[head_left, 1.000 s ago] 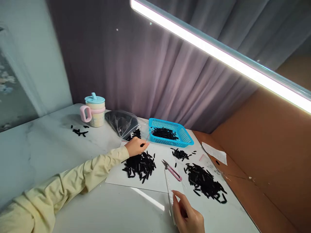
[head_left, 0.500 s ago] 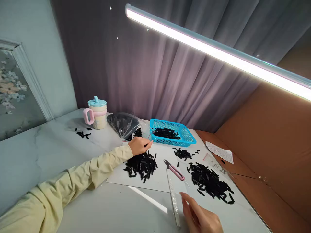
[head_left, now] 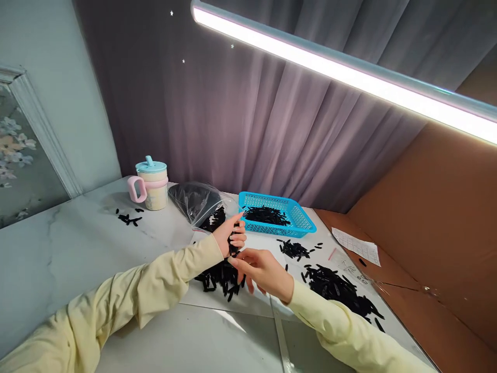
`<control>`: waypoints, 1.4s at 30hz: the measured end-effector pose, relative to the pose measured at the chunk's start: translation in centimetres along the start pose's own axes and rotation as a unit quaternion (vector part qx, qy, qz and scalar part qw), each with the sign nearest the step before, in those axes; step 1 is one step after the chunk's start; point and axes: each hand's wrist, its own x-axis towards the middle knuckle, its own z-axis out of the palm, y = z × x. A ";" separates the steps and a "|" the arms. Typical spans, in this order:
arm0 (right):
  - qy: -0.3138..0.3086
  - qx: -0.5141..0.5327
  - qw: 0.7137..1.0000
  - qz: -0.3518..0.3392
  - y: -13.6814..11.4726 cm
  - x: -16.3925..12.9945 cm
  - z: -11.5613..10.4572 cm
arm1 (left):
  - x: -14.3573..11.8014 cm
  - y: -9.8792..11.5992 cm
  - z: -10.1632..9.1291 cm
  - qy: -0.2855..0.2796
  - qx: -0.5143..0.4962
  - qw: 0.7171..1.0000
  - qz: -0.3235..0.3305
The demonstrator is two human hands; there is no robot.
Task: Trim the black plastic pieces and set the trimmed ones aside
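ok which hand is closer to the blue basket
Left. The left hand is raised just off the blue basket's near-left corner, fingertips almost at its rim. The right hand sits further toward the person, over the black pile.

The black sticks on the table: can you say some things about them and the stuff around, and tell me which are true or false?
1. Both hands meet over the near pile of black sticks. True.
2. The blue basket is empty. False: black sticks lie in it.
3. The cup has a pink handle. True.
4. The right hand holds the cup. False: it is by the left hand, far from the cup.
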 end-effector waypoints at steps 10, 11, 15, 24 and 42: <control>-0.085 0.218 0.971 0.057 0.5 1.2 0.8 | 0.8 -1.0 -1.4 0.039 -0.004 0.999 0.006; -0.091 0.227 0.968 0.060 0.6 0.8 0.7 | 0.7 -1.2 -1.5 0.038 0.012 0.999 0.007; -0.083 0.231 0.969 0.031 1.4 -1.2 0.2 | -0.6 -2.1 -1.9 0.029 0.102 0.994 0.032; 0.009 0.034 0.993 -0.109 3.4 -3.0 -0.1 | -5.3 -4.2 -2.4 -0.110 0.307 0.944 0.056; 0.104 0.219 0.966 -0.085 4.1 -1.7 0.7 | -5.0 -5.4 -3.1 -0.118 0.341 0.930 0.070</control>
